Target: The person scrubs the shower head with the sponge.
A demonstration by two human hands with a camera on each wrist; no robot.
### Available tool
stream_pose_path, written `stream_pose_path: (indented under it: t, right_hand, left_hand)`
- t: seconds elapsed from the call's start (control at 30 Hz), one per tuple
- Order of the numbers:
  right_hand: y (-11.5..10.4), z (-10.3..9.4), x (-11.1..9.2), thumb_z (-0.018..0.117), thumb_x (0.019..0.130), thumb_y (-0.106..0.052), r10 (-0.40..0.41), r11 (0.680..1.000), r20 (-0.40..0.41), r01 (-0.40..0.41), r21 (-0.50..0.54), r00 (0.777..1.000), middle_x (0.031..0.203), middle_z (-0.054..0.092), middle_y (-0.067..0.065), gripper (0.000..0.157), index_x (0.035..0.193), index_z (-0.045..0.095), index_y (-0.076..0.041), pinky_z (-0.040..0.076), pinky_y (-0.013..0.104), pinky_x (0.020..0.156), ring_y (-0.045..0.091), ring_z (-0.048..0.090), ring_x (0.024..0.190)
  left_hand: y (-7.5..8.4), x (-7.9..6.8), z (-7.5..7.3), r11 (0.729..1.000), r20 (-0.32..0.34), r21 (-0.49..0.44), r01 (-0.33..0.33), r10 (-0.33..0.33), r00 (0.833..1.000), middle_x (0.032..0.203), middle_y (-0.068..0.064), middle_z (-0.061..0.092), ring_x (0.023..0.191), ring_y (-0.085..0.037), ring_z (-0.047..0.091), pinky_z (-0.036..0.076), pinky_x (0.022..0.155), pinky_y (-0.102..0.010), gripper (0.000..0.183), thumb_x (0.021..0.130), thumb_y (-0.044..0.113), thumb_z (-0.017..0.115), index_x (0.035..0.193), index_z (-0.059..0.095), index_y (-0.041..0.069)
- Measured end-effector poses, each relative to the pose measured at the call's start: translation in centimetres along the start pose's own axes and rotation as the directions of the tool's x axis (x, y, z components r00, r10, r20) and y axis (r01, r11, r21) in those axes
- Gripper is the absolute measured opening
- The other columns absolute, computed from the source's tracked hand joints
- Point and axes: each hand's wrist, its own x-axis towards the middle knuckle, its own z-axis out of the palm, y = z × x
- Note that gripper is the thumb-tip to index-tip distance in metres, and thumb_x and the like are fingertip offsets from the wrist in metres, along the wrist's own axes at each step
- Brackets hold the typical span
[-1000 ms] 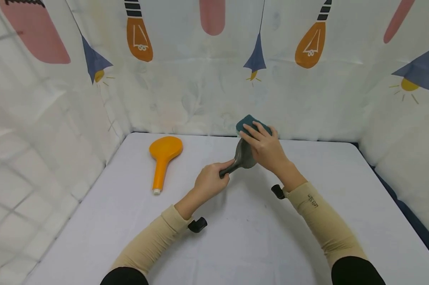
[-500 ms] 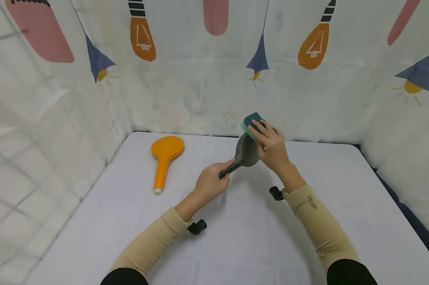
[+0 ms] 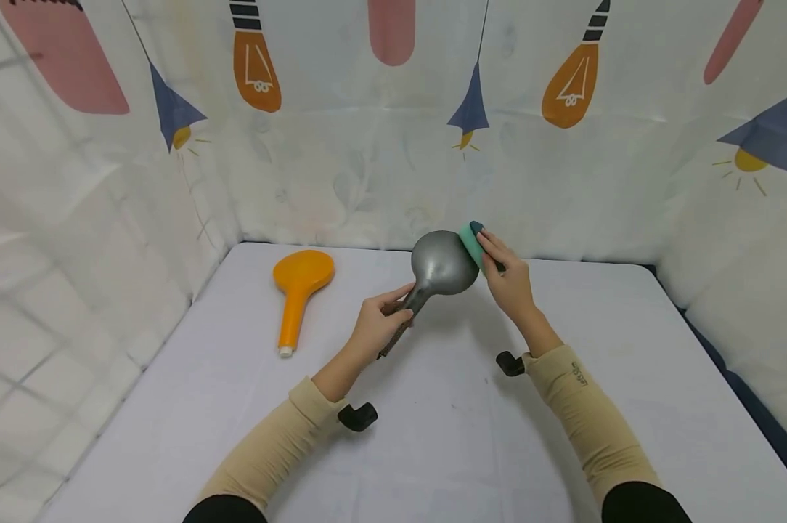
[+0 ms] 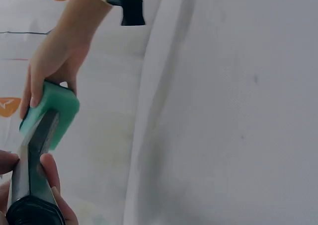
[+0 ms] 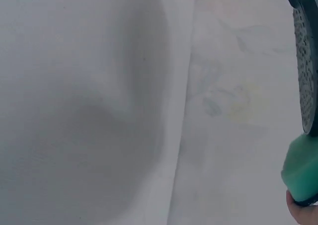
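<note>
My left hand [image 3: 382, 325] grips the handle of a grey shower head [image 3: 443, 261], held up over the table with its smooth, shiny round back facing the head camera. My right hand [image 3: 511, 285] pinches a green sponge [image 3: 472, 245] with a dark scouring side. The sponge's soft green side rests against the right rim of the round head. In the left wrist view the left fingers [image 4: 49, 170] wrap the handle, with the sponge [image 4: 63, 105] beyond it. The right wrist view shows the head's speckled face [image 5: 304, 71] edge-on, its lower end at the sponge.
An orange shower head [image 3: 304, 273] with a white connector end lies on the white-covered table [image 3: 426, 436], left of the hands. A printed cloth wall [image 3: 341, 174] rises just behind the table's far edge. Black camera mounts [image 3: 358, 417] stick out at both wrists.
The grey shower head has been turned so its shiny back shows, with more handle below the left hand. The right hand has moved the sponge from the top to the right rim.
</note>
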Motion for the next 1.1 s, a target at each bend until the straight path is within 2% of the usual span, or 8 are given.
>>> stream_pose_path:
  t: [0.13, 0.27, 0.5, 0.6, 0.7, 0.83, 0.93, 1.1]
  right_hand:
    - [-0.5, 0.7, -0.7, 0.059, 0.097, 0.013, -0.088, 0.995, 0.013, 0.088, -0.038, 0.996, 0.145, 0.053, 0.026, 0.037, 0.134, 0.060, 0.012, 0.038, 0.044, 0.113, 0.044, 0.043, 0.140]
    - [-1.4, 1.9, -1.4, 0.064, 0.092, 0.015, -0.263, 0.941, 0.083, 0.274, -0.197, 0.961, 0.142, 0.055, 0.027, 0.039, 0.131, 0.064, 0.010, 0.040, 0.064, 0.106, 0.048, 0.045, 0.137]
    - [-2.8, 3.2, -2.4, 0.076, 0.083, 0.007, -0.504, 0.702, 0.374, 0.622, -0.347, 0.778, 0.137, 0.062, 0.022, 0.046, 0.128, 0.070, -0.001, 0.037, 0.073, 0.099, 0.047, 0.051, 0.131]
    - [-2.8, 2.8, -2.2, 0.079, 0.080, 0.005, -0.527, 0.655, 0.428, 0.672, -0.346, 0.734, 0.138, 0.062, 0.018, 0.049, 0.128, 0.071, -0.004, 0.038, 0.071, 0.099, 0.044, 0.053, 0.131]
    - [-2.2, 1.7, -1.4, 0.077, 0.082, 0.009, -0.519, 0.694, 0.377, 0.636, -0.338, 0.767, 0.137, 0.062, 0.021, 0.047, 0.128, 0.071, -0.002, 0.039, 0.073, 0.097, 0.046, 0.053, 0.130]
    - [-1.1, 0.6, -0.4, 0.071, 0.085, 0.015, -0.434, 0.813, 0.214, 0.483, -0.325, 0.875, 0.134, 0.062, 0.025, 0.042, 0.126, 0.069, 0.005, 0.039, 0.074, 0.094, 0.050, 0.053, 0.128]
    - [-0.8, 0.4, -0.2, 0.068, 0.089, 0.015, -0.347, 0.876, 0.131, 0.370, -0.308, 0.929, 0.136, 0.061, 0.026, 0.039, 0.127, 0.068, 0.008, 0.038, 0.072, 0.096, 0.048, 0.052, 0.131]
    - [-1.2, 1.0, -0.9, 0.065, 0.093, 0.010, -0.317, 0.882, 0.138, 0.345, -0.321, 0.938, 0.139, 0.059, 0.025, 0.038, 0.130, 0.066, 0.007, 0.034, 0.076, 0.099, 0.048, 0.050, 0.133]
  left_hand:
    - [0.5, 0.5, -0.3, 0.947, -0.005, -0.252, 0.200, -0.208, 0.978, 0.123, -0.024, 0.069, 0.081, -0.022, 0.072, 0.055, 0.084, -0.032, 0.049, 0.099, 0.002, 0.061, 0.147, 0.057, 0.011]
    - [0.6, 0.8, -0.4, 0.880, 0.004, -0.386, 0.278, -0.300, 0.954, 0.130, -0.023, 0.065, 0.085, -0.022, 0.073, 0.054, 0.090, -0.034, 0.049, 0.102, 0.004, 0.057, 0.150, 0.053, 0.010]
    - [0.7, 0.9, -0.3, 0.844, 0.008, -0.465, 0.267, -0.297, 0.955, 0.141, -0.022, 0.058, 0.091, -0.022, 0.070, 0.048, 0.098, -0.038, 0.051, 0.103, 0.006, 0.053, 0.154, 0.047, 0.008]
    - [0.8, 0.9, -0.4, 0.842, 0.009, -0.469, 0.267, -0.298, 0.955, 0.142, -0.021, 0.057, 0.095, -0.024, 0.070, 0.049, 0.098, -0.037, 0.051, 0.103, 0.006, 0.053, 0.153, 0.048, 0.008]
    - [0.9, 0.9, -0.5, 0.850, 0.002, -0.456, 0.263, -0.294, 0.956, 0.138, -0.023, 0.060, 0.089, -0.021, 0.071, 0.052, 0.093, -0.033, 0.050, 0.103, 0.004, 0.054, 0.153, 0.049, 0.009]
    - [1.2, 0.6, -0.8, 0.885, 0.005, -0.400, 0.238, -0.258, 0.966, 0.131, -0.026, 0.064, 0.078, -0.017, 0.072, 0.055, 0.084, -0.029, 0.050, 0.101, 0.001, 0.057, 0.150, 0.053, 0.010]
    - [1.3, 0.5, -1.1, 0.923, 0.031, -0.330, 0.198, -0.199, 0.980, 0.127, -0.028, 0.065, 0.075, -0.017, 0.072, 0.056, 0.080, -0.027, 0.051, 0.100, 0.000, 0.058, 0.149, 0.053, 0.010]
    - [1.4, 0.4, -1.5, 0.967, 0.047, -0.219, 0.132, -0.125, 0.991, 0.119, -0.026, 0.069, 0.072, -0.016, 0.071, 0.056, 0.078, -0.026, 0.051, 0.098, -0.001, 0.059, 0.148, 0.055, 0.009]
